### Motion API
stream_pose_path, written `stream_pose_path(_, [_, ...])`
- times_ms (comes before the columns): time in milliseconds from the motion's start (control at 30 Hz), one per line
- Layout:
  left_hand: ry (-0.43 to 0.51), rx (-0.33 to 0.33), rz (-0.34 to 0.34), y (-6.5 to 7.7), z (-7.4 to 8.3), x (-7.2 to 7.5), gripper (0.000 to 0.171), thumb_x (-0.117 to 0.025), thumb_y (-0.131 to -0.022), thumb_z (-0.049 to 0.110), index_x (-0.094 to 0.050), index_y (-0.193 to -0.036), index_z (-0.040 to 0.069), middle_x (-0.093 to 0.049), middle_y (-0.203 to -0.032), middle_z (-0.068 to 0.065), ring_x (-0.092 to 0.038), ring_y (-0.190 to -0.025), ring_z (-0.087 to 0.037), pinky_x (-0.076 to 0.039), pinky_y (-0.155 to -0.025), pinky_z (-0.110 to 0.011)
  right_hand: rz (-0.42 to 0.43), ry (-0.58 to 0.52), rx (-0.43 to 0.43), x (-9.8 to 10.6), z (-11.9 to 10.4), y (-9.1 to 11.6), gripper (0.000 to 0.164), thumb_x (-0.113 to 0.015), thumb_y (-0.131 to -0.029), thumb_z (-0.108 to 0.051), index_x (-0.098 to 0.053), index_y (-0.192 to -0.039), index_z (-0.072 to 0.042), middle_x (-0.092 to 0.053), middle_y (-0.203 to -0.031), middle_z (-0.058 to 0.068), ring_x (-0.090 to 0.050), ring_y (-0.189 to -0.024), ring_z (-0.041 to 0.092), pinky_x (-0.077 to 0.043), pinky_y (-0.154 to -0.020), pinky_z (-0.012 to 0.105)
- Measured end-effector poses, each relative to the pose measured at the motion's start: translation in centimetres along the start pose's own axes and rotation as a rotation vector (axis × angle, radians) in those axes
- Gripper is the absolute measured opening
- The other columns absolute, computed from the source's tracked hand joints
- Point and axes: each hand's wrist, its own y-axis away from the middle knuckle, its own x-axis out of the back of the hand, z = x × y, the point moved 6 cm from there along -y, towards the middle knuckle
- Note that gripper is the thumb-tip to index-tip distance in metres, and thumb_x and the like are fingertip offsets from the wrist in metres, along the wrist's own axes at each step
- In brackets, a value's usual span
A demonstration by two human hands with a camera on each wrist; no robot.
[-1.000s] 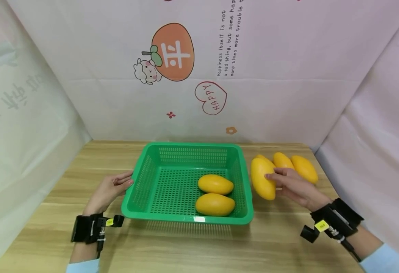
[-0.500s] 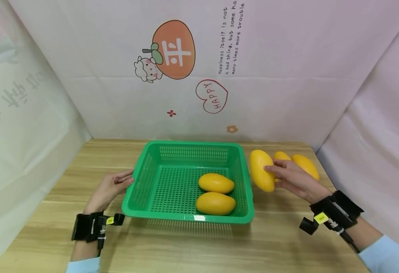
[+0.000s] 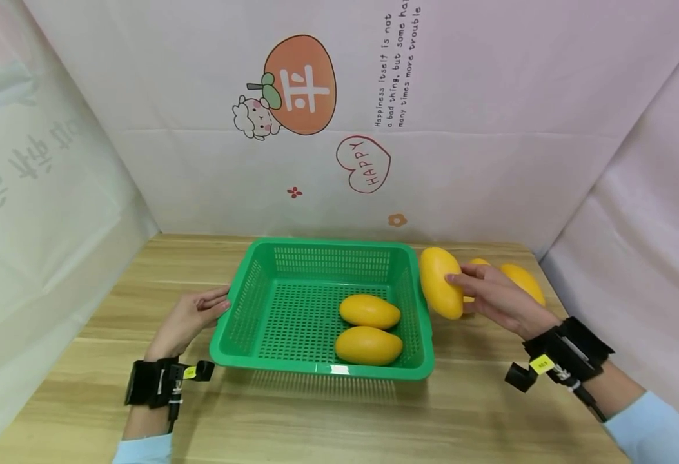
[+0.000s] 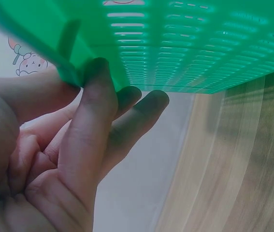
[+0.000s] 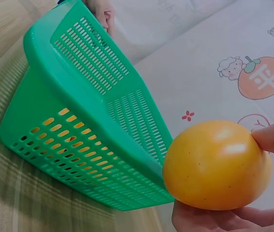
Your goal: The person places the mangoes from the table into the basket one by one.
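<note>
A yellow mango is in my right hand, thumb on its near side and fingers beneath, as the right wrist view shows. It is held up beside the right rim of a green plastic basket, above the table. Two more mangoes, a rear one and a front one, lie in the basket's right part. My left hand pinches the basket's left rim; in the left wrist view the fingertips sit under the rim against the slotted wall.
Behind my right hand a mango rests on the wooden table, with another yellow mango partly hidden by the hand. White printed cloth hangs at the back and both sides.
My right hand has lifted the mango off the table spot by the others and brought it slightly up and left, toward the basket's right rim. The left hand keeps its place.
</note>
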Motion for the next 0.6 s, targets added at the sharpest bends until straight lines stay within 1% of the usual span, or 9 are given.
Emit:
stream_pose_path(100, [-0.026,0.005,0.005,0.0,0.0,0.1,0.059,-0.056,-0.098,0.029,-0.039,-0.144,-0.003,-0.048,-0.140,-0.030,-0.050,-0.123,-0.038,-0.057,-0.089,-0.040,-0.008,-0.003,0.004,-0.2,-0.1,-0.4,0.061,-0.052,-0.100,-0.026,-0.027,-0.142,0.010,-0.044,-0.125,0.016,-0.057,-0.102,0.019,-0.058,-0.086,0.038])
stream_pose_path(200, [-0.042,0.010,0.010,0.0,0.2,0.1,0.058,-0.056,-0.098,0.029,-0.040,-0.144,-0.002,-0.048,-0.140,-0.030,-0.051,-0.122,-0.039,-0.057,-0.089,-0.043,-0.018,0.001,0.006,-0.4,-0.2,-0.7,0.061,-0.053,-0.100,-0.026,-0.028,-0.142,0.009,-0.044,-0.126,0.015,-0.057,-0.104,0.019,-0.057,-0.088,0.038])
stream_pose_path(467, [-0.011,0.007,0.004,-0.1,0.4,0.0,0.058,-0.057,-0.097,0.029,-0.040,-0.144,-0.002,-0.047,-0.140,-0.029,-0.051,-0.122,-0.039,-0.055,-0.091,-0.045,-0.014,0.035,0.000,-0.7,-0.4,-1.5,0.067,-0.055,-0.098,-0.029,-0.024,-0.147,0.007,-0.040,-0.135,0.018,-0.056,-0.107,0.018,-0.057,-0.089,0.036])
stream_pose_path(600, [0.000,0.017,0.004,0.0,0.2,-0.1,0.058,-0.057,-0.097,0.029,-0.039,-0.144,-0.002,-0.048,-0.140,-0.029,-0.051,-0.122,-0.039,-0.054,-0.092,-0.047,-0.024,0.054,0.014,-1.0,-0.6,-1.9,0.069,-0.055,-0.099,-0.030,-0.023,-0.147,0.007,-0.041,-0.134,0.018,-0.057,-0.107,0.018,-0.057,-0.088,0.035])
